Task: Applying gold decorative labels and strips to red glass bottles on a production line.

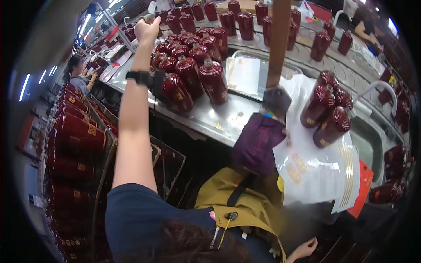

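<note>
My left arm, with a black wristband [144,79], reaches far out over the metal worktop [232,122]. At its end my left hand [147,30] is closed round a small greyish thing [149,18] that I cannot make out. Just right of that forearm stands a dense group of glossy dark red bottles [187,72] with bare necks; a front one [175,91] leans. Low on the right, beside my body, my right hand [305,249] hangs with its fingers curled and nothing visible in them.
Several red bottles [332,118] stand on white printed sheets [315,175] at right, near a metal sink [368,136]. A brown post [279,44] rises past a purple cloth bundle [258,142]. Stacked crates of red bottles [79,136] fill the left. A person [81,74] works beyond.
</note>
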Demonstrator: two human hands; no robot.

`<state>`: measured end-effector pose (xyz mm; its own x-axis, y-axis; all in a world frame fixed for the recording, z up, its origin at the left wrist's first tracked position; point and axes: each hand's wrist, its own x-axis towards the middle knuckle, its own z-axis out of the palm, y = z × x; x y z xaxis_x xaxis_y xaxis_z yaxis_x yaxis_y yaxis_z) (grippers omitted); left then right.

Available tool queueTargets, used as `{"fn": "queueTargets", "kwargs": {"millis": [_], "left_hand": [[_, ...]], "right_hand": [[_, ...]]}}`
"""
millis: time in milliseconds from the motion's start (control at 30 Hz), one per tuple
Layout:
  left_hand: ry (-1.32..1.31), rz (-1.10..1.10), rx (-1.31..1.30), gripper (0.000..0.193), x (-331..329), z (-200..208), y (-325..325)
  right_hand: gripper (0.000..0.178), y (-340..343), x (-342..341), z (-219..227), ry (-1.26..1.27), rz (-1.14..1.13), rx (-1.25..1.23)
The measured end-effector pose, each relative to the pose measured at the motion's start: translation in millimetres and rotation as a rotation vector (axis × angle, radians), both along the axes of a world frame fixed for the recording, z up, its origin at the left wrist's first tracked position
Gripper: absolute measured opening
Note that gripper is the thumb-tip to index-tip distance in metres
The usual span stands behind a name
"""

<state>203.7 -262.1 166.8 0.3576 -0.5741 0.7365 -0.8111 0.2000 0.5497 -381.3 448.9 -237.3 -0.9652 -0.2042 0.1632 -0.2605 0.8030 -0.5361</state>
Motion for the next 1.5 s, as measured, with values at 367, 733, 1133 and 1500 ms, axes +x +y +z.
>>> {"fn": "queueTargets", "kwargs": {"millis": [367,733,1133,1500], "left_hand": [[-0.67,0.094,0.948,0.075,191.8,-75.2,-114.6],[-0.679,0.206,0.791,0.025,201.0,-98.0,-125.7],[-0.565,0.16,-0.16,0.034,2.9,130.8,-34.5],[-0.071,-1.153,0.146,0.019,-243.4,30.4,178.9]], "right_hand": [[0.017,-124.5,46.0,117.5,0.356,0.185,-0.044],[0.008,-188.6,59.5,176.6,0.48,0.231,-0.036],[0.016,-224.8,42.7,187.8,0.337,0.528,-0.413],[0.074,-368.7,110.7,311.3,-0.535,1.327,-0.773]]}}
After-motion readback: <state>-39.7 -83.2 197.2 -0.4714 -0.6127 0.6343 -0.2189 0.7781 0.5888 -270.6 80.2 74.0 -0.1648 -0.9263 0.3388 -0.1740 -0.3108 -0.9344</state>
